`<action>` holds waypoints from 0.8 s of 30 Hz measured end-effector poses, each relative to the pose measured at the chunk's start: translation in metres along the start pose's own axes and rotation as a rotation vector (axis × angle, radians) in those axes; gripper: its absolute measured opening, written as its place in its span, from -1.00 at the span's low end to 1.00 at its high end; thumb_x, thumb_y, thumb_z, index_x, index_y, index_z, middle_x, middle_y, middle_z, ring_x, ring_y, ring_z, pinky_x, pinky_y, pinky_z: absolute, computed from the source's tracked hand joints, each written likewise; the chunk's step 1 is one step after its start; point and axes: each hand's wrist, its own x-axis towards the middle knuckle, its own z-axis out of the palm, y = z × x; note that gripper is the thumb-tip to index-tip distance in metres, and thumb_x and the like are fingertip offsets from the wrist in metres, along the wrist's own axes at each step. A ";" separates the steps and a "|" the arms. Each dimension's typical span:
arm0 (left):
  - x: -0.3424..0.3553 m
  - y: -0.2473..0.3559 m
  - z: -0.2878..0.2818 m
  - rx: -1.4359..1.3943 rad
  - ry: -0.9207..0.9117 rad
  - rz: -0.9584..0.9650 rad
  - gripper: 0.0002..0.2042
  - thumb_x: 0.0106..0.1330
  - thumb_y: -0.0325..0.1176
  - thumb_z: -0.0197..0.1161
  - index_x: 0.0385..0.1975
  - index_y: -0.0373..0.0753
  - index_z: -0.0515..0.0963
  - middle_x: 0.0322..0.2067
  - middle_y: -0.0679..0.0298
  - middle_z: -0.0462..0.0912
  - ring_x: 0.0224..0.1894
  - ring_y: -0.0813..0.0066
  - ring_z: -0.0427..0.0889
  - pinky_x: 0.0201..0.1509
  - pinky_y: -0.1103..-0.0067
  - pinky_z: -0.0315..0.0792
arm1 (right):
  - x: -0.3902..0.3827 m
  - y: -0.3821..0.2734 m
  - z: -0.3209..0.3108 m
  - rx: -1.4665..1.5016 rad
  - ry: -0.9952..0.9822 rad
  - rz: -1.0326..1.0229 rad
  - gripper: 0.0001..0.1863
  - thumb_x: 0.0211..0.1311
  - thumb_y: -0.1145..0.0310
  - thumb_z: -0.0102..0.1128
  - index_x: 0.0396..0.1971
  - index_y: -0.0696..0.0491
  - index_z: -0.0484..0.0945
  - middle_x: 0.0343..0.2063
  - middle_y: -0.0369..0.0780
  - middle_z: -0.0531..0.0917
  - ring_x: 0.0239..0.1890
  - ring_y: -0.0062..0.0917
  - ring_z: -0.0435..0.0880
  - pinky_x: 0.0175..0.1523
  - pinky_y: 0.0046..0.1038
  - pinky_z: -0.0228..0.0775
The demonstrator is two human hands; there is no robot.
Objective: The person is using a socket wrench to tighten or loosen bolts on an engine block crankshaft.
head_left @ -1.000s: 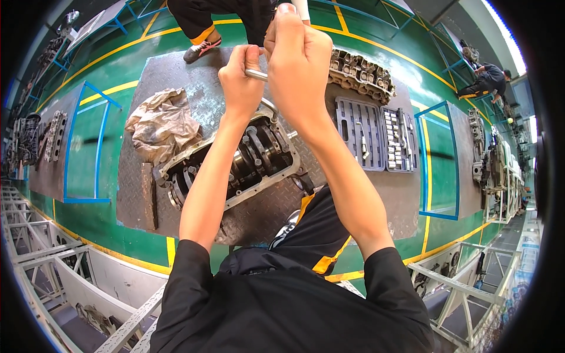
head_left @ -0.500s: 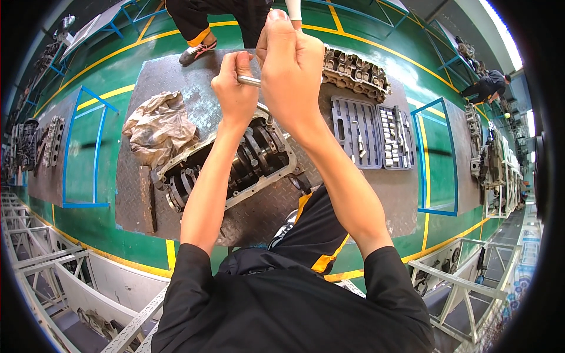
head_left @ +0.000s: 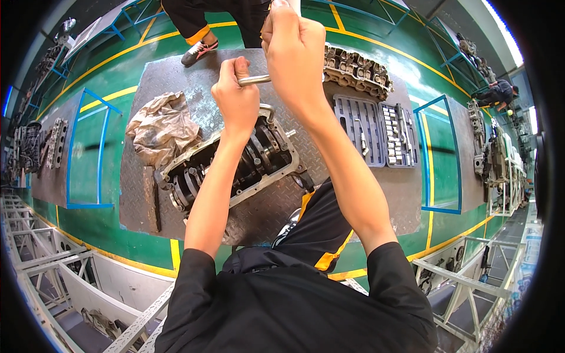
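Both my hands are raised over the workbench, in front of my chest. My left hand is closed around a bright metal bar, which runs right and passes out of sight behind my other hand. My right hand is a closed fist with its thumb at the upper edge; what lies inside its fingers is hidden. Below them on the bench lies an engine block with its crankshaft exposed. My left forearm covers part of it. A curved metal pipe shows at the block's far side, below my hands.
A crumpled cloth and a rusty bar lie left on the bench. Behind right is a cylinder head; nearer, an open socket set case. A co-worker's foot stands at the far edge. Blue frames flank the bench.
My right hand has risen slightly toward the upper edge. More of the metal bar shows between my hands. The whole view has shifted a little.
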 end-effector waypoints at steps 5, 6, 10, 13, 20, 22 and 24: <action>-0.012 0.016 -0.009 -0.016 -0.105 -0.065 -0.80 0.40 -0.37 0.14 -0.41 -0.38 0.52 -0.70 0.12 0.49 -0.65 0.51 0.42 -0.54 0.50 0.29 | 0.016 -0.001 -0.005 -0.136 0.044 0.050 -0.44 0.43 0.24 -0.19 -0.79 0.23 0.30 -0.86 -0.25 0.33 -0.74 -0.60 0.29 -0.55 -0.38 0.13; -0.012 0.017 -0.011 -0.043 -0.150 -0.100 -0.80 0.39 -0.38 0.15 -0.42 -0.39 0.52 -0.74 0.18 0.43 -0.66 0.62 0.31 -0.57 0.54 0.23 | 0.017 0.001 -0.003 -0.157 0.061 -0.017 -0.44 0.43 0.24 -0.18 -0.79 0.22 0.31 -0.86 -0.26 0.34 -0.74 -0.60 0.29 -0.55 -0.39 0.12; -0.015 0.013 -0.014 -0.131 -0.183 -0.153 -0.82 0.38 -0.40 0.17 -0.42 -0.40 0.53 -0.77 0.30 0.30 -0.60 0.70 0.15 -0.59 0.59 0.10 | 0.012 0.000 0.001 -0.075 0.015 0.159 -0.41 0.46 0.20 -0.17 -0.79 0.24 0.31 -0.85 -0.24 0.33 -0.73 -0.62 0.30 -0.57 -0.37 0.12; -0.014 0.013 -0.015 -0.106 -0.190 -0.145 -0.82 0.37 -0.41 0.17 -0.42 -0.40 0.53 -0.77 0.33 0.28 -0.62 0.73 0.16 -0.59 0.61 0.08 | 0.013 0.003 -0.001 -0.092 0.014 0.116 -0.40 0.46 0.18 -0.17 -0.77 0.26 0.31 -0.86 -0.24 0.32 -0.74 -0.61 0.30 -0.57 -0.35 0.11; -0.014 0.013 -0.018 -0.139 -0.229 -0.166 -0.85 0.36 -0.44 0.17 -0.37 -0.42 0.55 -0.71 0.31 0.34 -0.57 0.71 0.21 -0.55 0.62 0.16 | 0.015 0.012 0.005 -0.069 0.033 -0.005 -0.43 0.41 0.22 -0.13 -0.80 0.28 0.27 -0.91 -0.13 0.25 -0.81 -0.54 0.21 -0.61 -0.35 0.08; -0.016 0.010 -0.020 -0.169 -0.244 -0.193 -0.85 0.36 -0.45 0.17 -0.36 -0.42 0.55 -0.70 0.31 0.36 -0.56 0.71 0.23 -0.53 0.62 0.18 | 0.015 0.012 0.007 -0.052 0.024 -0.004 -0.43 0.40 0.21 -0.13 -0.79 0.29 0.26 -0.90 -0.09 0.24 -0.82 -0.50 0.23 -0.60 -0.31 0.11; -0.016 0.009 -0.021 -0.193 -0.277 -0.169 -0.85 0.36 -0.45 0.17 -0.36 -0.43 0.55 -0.67 0.31 0.39 -0.54 0.69 0.25 -0.49 0.62 0.22 | 0.015 0.014 0.008 -0.065 0.022 0.021 -0.42 0.40 0.22 -0.14 -0.79 0.29 0.28 -0.91 -0.10 0.26 -0.83 -0.50 0.25 -0.59 -0.31 0.13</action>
